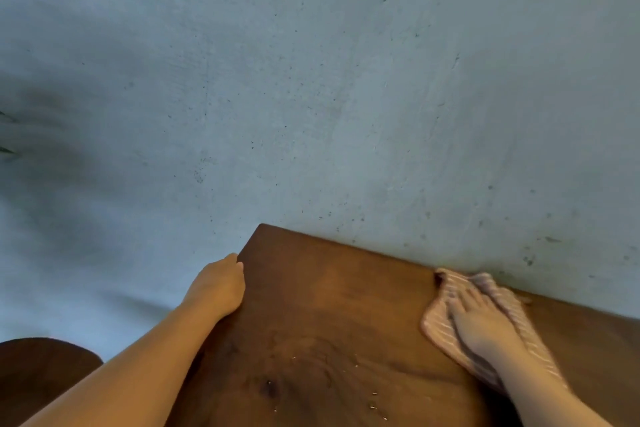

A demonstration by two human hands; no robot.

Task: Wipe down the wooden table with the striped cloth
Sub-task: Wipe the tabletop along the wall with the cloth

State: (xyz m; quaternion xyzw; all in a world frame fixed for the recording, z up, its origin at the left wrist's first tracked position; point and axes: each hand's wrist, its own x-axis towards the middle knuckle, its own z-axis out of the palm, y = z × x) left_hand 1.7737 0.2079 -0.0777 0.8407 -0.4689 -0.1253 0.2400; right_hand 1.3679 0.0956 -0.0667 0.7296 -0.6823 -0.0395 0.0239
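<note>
Head view: right hand [479, 321] flat on striped cloth [440, 326].

grey-blue concrete floor [311, 80] fills most of the view, 9 through 3 o'clock; surface mottled, dark specks and scuffs scattered across it. soft dark shadow [45, 135] smeared over the floor at 9 o'clock. rounded dark brown wooden piece [41, 381] down at 7 o'clock, only part of it in frame, can't tell what it is. small pale crumbs [372, 400] scattered at 6 o'clock
</note>
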